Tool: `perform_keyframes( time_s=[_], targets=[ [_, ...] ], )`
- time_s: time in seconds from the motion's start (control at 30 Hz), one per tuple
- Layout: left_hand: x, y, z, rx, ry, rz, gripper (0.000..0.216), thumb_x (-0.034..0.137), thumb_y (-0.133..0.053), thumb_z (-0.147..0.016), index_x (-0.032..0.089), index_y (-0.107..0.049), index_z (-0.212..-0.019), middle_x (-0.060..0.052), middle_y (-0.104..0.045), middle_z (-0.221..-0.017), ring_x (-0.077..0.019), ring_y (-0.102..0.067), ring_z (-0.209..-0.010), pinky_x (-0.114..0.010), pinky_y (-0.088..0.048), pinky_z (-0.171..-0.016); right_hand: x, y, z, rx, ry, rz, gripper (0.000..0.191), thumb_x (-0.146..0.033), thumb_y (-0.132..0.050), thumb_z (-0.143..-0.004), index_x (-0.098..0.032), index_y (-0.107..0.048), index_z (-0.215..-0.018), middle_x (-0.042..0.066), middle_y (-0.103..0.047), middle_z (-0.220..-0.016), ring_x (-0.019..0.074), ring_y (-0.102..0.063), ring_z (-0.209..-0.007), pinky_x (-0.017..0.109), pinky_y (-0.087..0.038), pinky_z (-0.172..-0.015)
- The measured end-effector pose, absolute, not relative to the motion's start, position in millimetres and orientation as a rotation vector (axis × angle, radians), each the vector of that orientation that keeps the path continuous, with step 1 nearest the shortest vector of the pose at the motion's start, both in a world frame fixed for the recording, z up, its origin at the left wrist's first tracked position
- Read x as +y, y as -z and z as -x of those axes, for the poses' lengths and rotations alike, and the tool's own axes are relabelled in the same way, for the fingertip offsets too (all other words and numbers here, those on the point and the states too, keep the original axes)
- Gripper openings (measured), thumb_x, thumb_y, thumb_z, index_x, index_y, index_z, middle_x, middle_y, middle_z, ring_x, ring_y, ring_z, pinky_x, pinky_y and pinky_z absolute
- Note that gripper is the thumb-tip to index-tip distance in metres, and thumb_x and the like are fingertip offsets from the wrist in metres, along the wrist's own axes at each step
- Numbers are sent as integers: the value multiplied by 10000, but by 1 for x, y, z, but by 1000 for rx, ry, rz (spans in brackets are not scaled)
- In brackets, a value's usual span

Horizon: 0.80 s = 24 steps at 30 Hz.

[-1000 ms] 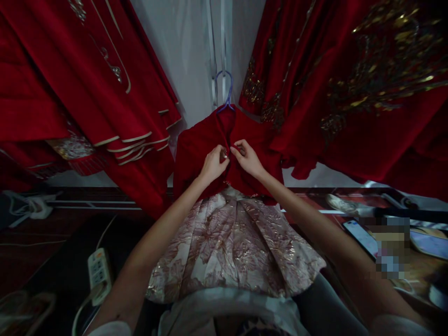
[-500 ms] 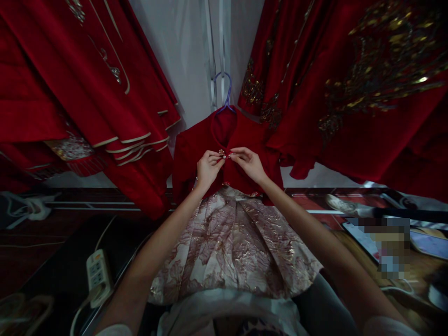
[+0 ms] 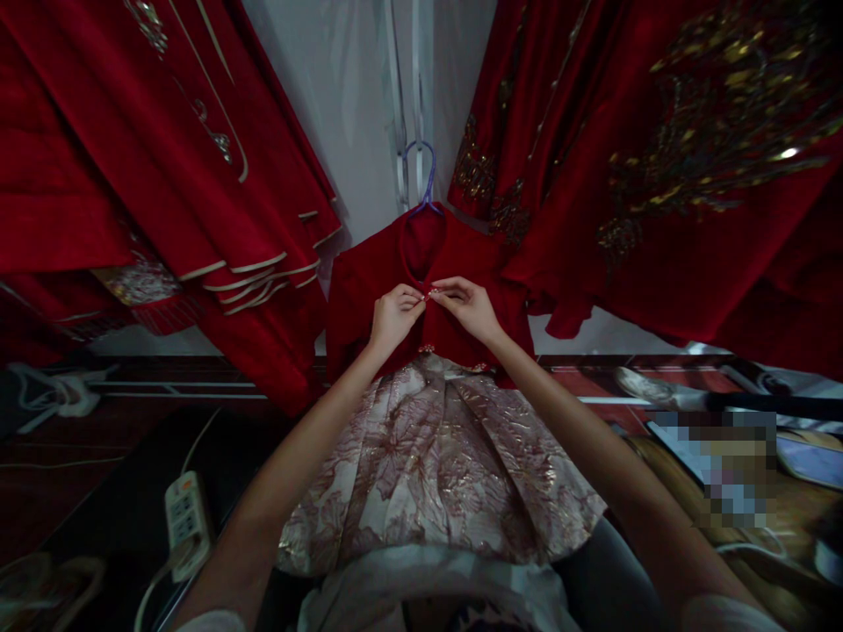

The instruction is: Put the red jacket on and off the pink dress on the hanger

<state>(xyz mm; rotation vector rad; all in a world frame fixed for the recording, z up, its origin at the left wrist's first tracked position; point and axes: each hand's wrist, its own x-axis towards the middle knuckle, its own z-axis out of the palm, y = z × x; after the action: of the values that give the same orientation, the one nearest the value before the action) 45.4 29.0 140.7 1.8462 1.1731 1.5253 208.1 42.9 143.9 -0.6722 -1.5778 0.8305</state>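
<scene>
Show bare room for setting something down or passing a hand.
Bare-looking: the black surface between the power strip and blurred items; a hand could perhaps pass before the pale backdrop between red garments. Crowded: the wooden surface at right, and the red jacket under the left hand and right hand.

At twelve o'clock in the view, a slim purple hanger [image 3: 428,195] carries a short red fabric jacket [image 3: 365,263]. At eight o'clock, a flat black surface [image 3: 132,491] bears a white rectangular power strip [image 3: 187,520]; at four o'clock, a brown wooden surface [image 3: 800,502] bears two flat, pale-screened devices [image 3: 811,458].
</scene>
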Motion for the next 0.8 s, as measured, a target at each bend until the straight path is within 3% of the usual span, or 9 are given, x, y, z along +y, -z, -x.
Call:
perform_keyframes(
  time_s=[0.27, 0.47, 0.8],
  targets=[
    [20, -152, -44, 1136, -1415, -2045, 148, 140, -579, -729, 198, -628, -856, -11, -691, -781, -123, -671, -692, -244, -560, -664, 35, -147, -203, -1538, -636, 756, 236, -387, -651, -771, -216, -685, -929, 54, -690, -960, 184, -668, -824, 353, -570, -782],
    [20, -160, -43, 1159, -1372, -2122, 73, 231, -603, -752, 186, -633, -802, -24, -696, -749, -145, -676, -694, -261, -562, -661, 26, -151, -205, -1601, -603, 745, 278, -416, -646, -776, -243, -708, -984, 56, -666, -1008, 196, -657, -881, 352, -583, -784],
    [20, -167, -41, 1110, -1260, -2308, 107, 231, -554, -783, 167, -632, -819, -13, -682, -737, -121, -648, -674, -218, -518, -640, 36, -147, -210, -1632, -638, 758, 331, -362, -683, -732, -190, -699, -1015, 67, -667, -986, 169, -656, -822, 320, -581, -757]
  ],
)
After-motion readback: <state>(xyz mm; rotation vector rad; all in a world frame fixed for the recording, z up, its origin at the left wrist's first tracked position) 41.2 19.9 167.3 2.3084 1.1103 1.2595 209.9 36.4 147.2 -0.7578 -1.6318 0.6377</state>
